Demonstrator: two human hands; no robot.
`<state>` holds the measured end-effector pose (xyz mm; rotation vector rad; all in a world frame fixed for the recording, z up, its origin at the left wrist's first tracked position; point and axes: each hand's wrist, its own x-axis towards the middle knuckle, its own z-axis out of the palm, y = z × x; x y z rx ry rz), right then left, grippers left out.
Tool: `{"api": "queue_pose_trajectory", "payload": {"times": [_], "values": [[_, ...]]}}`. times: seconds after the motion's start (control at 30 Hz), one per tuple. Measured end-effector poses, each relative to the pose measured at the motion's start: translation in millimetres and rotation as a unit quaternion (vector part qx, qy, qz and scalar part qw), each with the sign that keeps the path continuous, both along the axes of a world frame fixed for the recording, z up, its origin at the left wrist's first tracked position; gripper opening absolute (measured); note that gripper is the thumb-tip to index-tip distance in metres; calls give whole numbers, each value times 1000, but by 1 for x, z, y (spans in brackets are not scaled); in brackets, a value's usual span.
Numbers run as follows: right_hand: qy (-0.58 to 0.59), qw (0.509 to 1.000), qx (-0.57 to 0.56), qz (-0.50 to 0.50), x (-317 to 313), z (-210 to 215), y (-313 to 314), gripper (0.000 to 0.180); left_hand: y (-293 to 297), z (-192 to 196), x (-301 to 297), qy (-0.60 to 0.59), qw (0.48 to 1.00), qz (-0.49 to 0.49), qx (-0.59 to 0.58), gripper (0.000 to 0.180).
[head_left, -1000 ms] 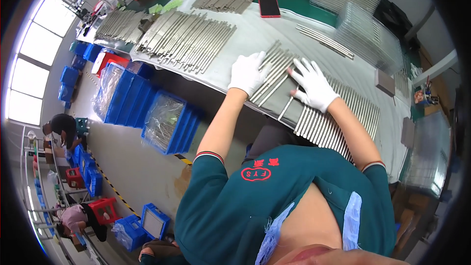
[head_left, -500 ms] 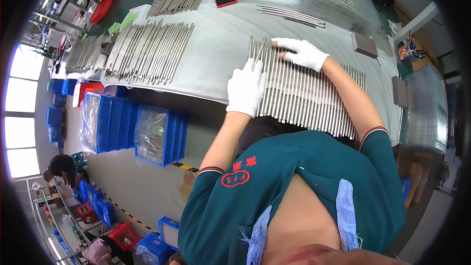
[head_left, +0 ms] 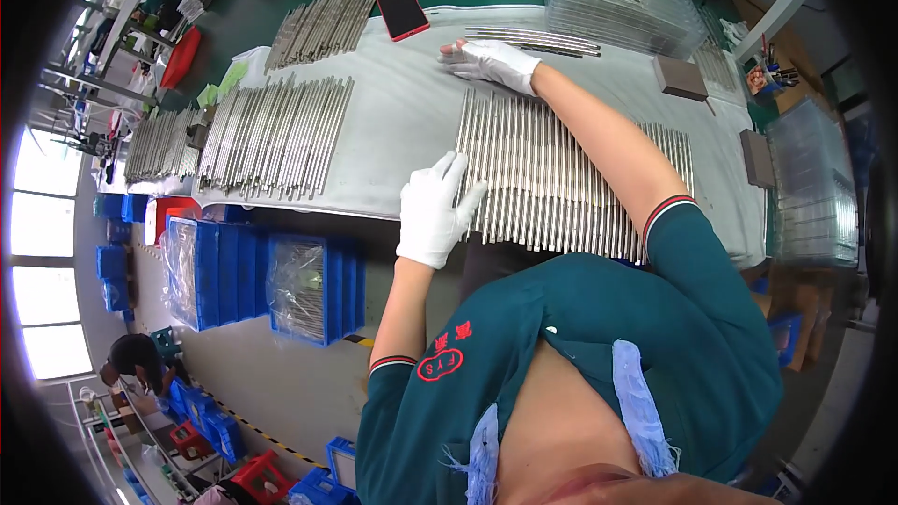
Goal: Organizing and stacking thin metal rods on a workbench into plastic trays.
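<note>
A row of slim metal rods [head_left: 538,168] lies side by side on the white cloth [head_left: 393,122] in front of me. My left hand [head_left: 435,210], in a white glove, rests at the row's left edge with thumb and fingers apart, fingertips touching or very near the outermost rods. Beyond the far ends of the rods, my right hand [head_left: 491,64], gloved with bare fingertips, reaches left over the cloth with its fingers stretched out. Nothing shows in its grasp. Just behind it lie several loose rods [head_left: 543,41], and my right forearm hides part of the row.
Further rod rows lie left [head_left: 276,136] and far left [head_left: 327,26]. A red-edged phone [head_left: 403,13] sits at the back. Clear plastic boxes [head_left: 617,0] and dark blocks [head_left: 680,78] stand right. Blue crates [head_left: 318,290] are below the table's left front edge.
My right hand has left the rods and moved away and left, toward the loose rods. My left hand has drawn back left and nearer; rods that stood askew by its fingers now line up.
</note>
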<state>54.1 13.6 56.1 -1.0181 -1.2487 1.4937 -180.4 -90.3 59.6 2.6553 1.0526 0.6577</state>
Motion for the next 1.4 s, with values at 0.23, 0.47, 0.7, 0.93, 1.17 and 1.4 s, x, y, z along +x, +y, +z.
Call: {"api": "queue_pose_trajectory", "payload": {"times": [0.23, 0.47, 0.7, 0.93, 1.17, 1.4], "values": [[102, 984, -44, 142, -6, -11, 2, 65, -17, 7, -11, 124, 985, -117, 16, 94], [159, 976, -74, 129, 20, -16, -14, 58, -24, 12, 0, 107, 986, -123, 16, 90], [157, 985, -59, 30, 43, -9, -35, 65, -38, 13, 14, 115, 980, -158, 35, 90], [112, 989, -71, 69, 61, -9, -63, 66, -61, 5, 61, 87, 964, -247, 45, 85], [109, 988, -107, 20, 96, -5, -89, 70, -78, 4, 79, 93, 948, -301, 48, 79], [98, 993, -52, -26, 119, -6, -105, 71, -84, 7, 93, 95, 943, -316, 38, 78]]}}
